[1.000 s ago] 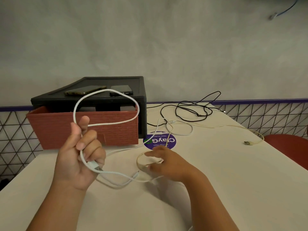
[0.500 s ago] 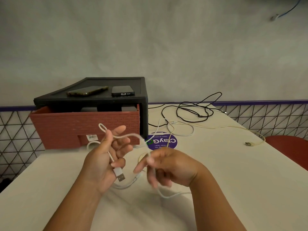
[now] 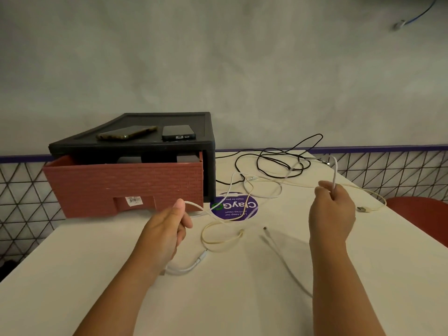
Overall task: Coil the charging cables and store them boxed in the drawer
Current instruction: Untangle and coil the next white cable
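Left hand (image 3: 167, 229) is raised just above the desk (image 3: 242, 299), in front of the drawer (image 3: 123, 185). Its grip is closed: thumb and curled fingers pinch a thin white strand that leaves the thumb tip and runs right toward the purple sticker (image 3: 234, 207). A short white length with a plug lies on the desk just under the left wrist.

Right hand (image 3: 332, 209) is held well apart from the left, over the right half of the desk. Its grip is a closed fist round the white cable (image 3: 334, 173), which stands up out of the fist and curves over at the top. More white cable trails along the desk below this hand, blurred. Whether both hands hold one and the same cable cannot be told.

A cream cable (image 3: 218, 235) lies between the hands in a loose loop, uncoiled; its far plug rests near the right desk edge. A black cable (image 3: 278, 163) lies tangled at the back of the desk.

The drawer, red-brown with a brick pattern, stands pulled out of the black drawer unit (image 3: 208, 166). Two phones (image 3: 178, 132) lie flat on the unit's top. A red chair (image 3: 421, 217) shows at the right edge.
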`<move>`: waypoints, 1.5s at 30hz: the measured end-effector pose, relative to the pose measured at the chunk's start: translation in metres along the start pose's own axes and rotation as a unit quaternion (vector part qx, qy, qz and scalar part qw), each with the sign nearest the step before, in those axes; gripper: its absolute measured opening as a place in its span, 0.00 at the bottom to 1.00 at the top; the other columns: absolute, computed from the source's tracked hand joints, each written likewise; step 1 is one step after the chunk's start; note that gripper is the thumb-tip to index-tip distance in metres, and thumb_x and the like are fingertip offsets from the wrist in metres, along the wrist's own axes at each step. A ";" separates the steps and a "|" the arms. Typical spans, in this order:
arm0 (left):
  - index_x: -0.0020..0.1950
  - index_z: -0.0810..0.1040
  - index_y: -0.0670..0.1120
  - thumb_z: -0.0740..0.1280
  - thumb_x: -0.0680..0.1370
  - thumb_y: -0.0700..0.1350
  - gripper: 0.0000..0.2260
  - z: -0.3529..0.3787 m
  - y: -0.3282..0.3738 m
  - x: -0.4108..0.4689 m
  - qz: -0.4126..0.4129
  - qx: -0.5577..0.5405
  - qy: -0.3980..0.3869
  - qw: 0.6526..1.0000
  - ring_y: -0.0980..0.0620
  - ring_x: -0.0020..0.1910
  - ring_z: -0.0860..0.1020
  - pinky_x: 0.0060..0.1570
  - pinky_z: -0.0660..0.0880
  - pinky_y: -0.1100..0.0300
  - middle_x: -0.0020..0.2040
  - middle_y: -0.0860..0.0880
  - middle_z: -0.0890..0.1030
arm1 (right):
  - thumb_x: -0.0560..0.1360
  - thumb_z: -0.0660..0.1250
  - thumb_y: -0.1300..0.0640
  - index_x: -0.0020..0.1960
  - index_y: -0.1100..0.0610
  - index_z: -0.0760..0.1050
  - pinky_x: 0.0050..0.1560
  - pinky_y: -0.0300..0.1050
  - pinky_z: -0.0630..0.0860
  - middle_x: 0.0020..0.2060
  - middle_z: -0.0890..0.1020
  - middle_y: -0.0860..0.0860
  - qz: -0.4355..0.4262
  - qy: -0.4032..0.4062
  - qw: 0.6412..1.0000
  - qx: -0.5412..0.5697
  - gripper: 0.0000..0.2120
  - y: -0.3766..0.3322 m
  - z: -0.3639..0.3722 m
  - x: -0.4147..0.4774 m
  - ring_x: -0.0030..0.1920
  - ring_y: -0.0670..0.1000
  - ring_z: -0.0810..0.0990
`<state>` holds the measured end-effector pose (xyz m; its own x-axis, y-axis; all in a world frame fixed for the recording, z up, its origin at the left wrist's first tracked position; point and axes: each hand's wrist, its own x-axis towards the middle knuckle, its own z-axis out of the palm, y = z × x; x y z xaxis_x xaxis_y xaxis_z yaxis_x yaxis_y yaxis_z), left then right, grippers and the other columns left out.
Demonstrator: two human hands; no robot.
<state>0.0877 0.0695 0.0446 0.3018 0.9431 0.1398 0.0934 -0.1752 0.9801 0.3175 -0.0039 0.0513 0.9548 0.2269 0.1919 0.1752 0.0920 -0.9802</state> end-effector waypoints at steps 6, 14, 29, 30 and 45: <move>0.36 0.70 0.39 0.58 0.81 0.46 0.17 0.001 -0.003 0.002 0.074 0.009 0.056 0.996 0.59 0.19 0.57 0.19 0.56 0.70 0.27 0.46 0.61 | 0.75 0.59 0.61 0.72 0.54 0.62 0.49 0.43 0.63 0.66 0.63 0.54 -0.036 0.015 0.997 -0.073 0.25 -0.005 0.001 -0.007 0.50 0.51 0.66; 0.39 0.77 0.43 0.60 0.77 0.54 0.17 0.006 -0.009 -0.003 0.151 0.024 -0.051 0.987 0.60 0.22 0.62 0.24 0.60 0.71 0.23 0.53 0.66 | 0.72 0.64 0.61 0.71 0.45 0.62 0.55 0.44 0.71 0.66 0.60 0.47 -0.187 -0.156 0.969 -0.028 0.30 -0.007 0.021 -0.031 0.60 0.52 0.71; 0.60 0.72 0.37 0.45 0.85 0.51 0.23 -0.034 -0.015 0.020 0.064 -0.557 -0.197 0.804 0.46 0.38 0.72 0.43 0.70 0.55 0.43 0.40 0.77 | 0.79 0.60 0.55 0.34 0.47 0.65 0.34 0.40 0.64 0.30 0.71 0.44 -0.263 -0.361 0.885 -0.131 0.15 -0.005 0.040 -0.067 0.33 0.44 0.69; 0.60 0.74 0.38 0.46 0.85 0.51 0.22 -0.036 -0.017 0.020 0.057 -0.569 -0.190 0.798 0.46 0.39 0.75 0.43 0.70 0.56 0.43 0.41 0.77 | 0.79 0.60 0.55 0.36 0.48 0.68 0.35 0.40 0.65 0.32 0.73 0.45 -0.272 -0.346 0.890 -0.121 0.13 -0.006 0.040 -0.066 0.35 0.45 0.70; 0.49 0.81 0.51 0.54 0.80 0.46 0.14 -0.017 -0.001 0.013 0.051 -0.457 0.040 0.887 0.57 0.33 0.77 0.36 0.76 0.62 0.28 0.54 0.72 | 0.75 0.65 0.53 0.56 0.49 0.81 0.55 0.43 0.75 0.53 0.83 0.46 -0.263 -0.577 0.729 -0.259 0.11 -0.012 0.042 -0.095 0.53 0.47 0.79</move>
<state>0.0749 0.0868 0.0476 0.1926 0.9588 0.2089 -0.7502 0.0067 0.6612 0.2146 0.0137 0.0469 -0.0625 0.9839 0.1676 0.7966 0.1504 -0.5855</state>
